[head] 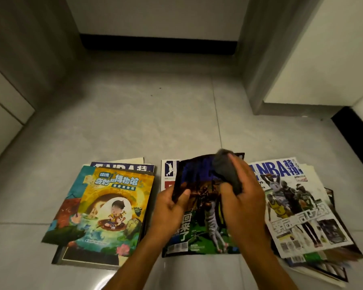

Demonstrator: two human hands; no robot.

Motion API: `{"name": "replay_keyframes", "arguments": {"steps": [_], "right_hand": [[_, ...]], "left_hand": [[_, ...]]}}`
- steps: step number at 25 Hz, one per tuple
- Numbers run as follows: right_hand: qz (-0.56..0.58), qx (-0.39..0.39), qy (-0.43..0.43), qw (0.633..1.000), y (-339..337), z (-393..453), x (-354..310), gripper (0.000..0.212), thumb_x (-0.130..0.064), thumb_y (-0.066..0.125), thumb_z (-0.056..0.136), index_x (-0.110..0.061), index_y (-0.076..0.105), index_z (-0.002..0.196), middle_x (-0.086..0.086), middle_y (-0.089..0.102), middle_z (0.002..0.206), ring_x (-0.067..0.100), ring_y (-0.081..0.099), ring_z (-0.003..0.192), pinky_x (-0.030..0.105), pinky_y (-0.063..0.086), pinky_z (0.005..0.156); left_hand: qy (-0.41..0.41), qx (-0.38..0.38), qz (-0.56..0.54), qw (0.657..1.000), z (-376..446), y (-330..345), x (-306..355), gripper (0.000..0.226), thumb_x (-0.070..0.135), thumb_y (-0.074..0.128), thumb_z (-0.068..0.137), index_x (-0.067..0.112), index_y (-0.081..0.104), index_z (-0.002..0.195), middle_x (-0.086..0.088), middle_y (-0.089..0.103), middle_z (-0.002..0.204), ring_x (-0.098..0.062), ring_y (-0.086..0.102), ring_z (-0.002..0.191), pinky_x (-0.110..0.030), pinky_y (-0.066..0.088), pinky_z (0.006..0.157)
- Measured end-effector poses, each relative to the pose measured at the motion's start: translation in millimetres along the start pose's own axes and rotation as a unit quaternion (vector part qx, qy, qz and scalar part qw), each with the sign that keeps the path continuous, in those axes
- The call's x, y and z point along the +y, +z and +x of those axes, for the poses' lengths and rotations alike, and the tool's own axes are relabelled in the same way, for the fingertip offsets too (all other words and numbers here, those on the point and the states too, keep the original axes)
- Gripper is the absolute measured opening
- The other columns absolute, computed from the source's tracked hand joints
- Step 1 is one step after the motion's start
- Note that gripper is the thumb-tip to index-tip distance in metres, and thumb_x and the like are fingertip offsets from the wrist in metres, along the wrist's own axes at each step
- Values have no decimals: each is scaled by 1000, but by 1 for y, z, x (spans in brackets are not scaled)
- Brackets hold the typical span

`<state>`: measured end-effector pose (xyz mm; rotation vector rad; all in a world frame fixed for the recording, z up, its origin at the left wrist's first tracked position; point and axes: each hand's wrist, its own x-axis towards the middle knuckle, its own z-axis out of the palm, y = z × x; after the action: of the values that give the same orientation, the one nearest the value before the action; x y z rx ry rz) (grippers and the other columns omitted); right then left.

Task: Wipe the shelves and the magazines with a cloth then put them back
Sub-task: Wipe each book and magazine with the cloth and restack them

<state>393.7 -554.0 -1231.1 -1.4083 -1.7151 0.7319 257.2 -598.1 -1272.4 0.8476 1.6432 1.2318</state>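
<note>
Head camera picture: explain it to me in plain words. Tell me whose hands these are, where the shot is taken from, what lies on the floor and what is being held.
There is no machine here. A person wears a wide-angle camera on the head, so you look down at their own two bare arms and hands.

The grey tiled floor holds three lots of magazines. On the left is a pile topped by a yellow cartoon magazine. On the right is a loose pile topped by a white NBA magazine. Between them is a dark-covered magazine, with another partly showing beneath its top edge.

The left hand pinches the dark magazine's left edge, thumb on the cover. The right hand grips a bunched grey cloth over the cover's upper right part, apparently wiping it.

Pale walls with dark skirting stand behind.
</note>
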Motion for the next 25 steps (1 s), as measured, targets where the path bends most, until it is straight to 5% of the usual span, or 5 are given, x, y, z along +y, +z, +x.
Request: {"name": "replay_keyframes", "arguments": {"steps": [5, 10, 17, 22, 25], "right_hand": [[-162, -38, -220, 961, -15, 19, -54, 53, -29, 42, 81, -23, 56, 131, -4, 57, 130, 16, 43, 113, 32, 39, 92], [-233, 13, -41, 971, -80, 34, 14, 59, -39, 32, 77, -20, 60, 127, 3, 63, 121, 23, 49, 107, 37, 41, 91], [-137, 0, -196, 971, -42, -8, -64, 49, -24, 45, 79, -21, 60, 125, -4, 63, 121, 20, 50, 111, 35, 40, 91], [-232, 14, -33, 972, -94, 14, 28, 53, -31, 40, 81, -16, 58, 129, 7, 62, 123, 29, 52, 114, 37, 34, 98], [-258, 46, -11, 965, -82, 8, 13, 50, -23, 43, 81, -15, 58, 128, 8, 63, 122, 30, 53, 111, 47, 41, 94]], "left_hand": [[119, -58, 27, 991, -27, -5, 33, 24, 10, 57, 94, 30, 69, 88, 11, 73, 86, -9, 69, 79, -16, 53, 66], [149, -48, 31, 987, -32, -10, 31, 14, 20, 62, 88, 30, 72, 88, 5, 73, 82, -8, 68, 76, -21, 54, 65], [146, -64, 21, 987, -45, 4, 34, 14, 29, 59, 87, 28, 70, 95, 7, 73, 91, -11, 69, 85, -23, 56, 73], [115, -37, -8, 993, -52, -10, 37, 10, 27, 62, 88, 23, 72, 87, -1, 73, 86, -16, 70, 81, -28, 57, 68], [109, -44, 9, 993, -51, -12, 40, 12, 28, 60, 86, 21, 69, 89, 2, 73, 86, -12, 69, 80, -22, 56, 67]]}}
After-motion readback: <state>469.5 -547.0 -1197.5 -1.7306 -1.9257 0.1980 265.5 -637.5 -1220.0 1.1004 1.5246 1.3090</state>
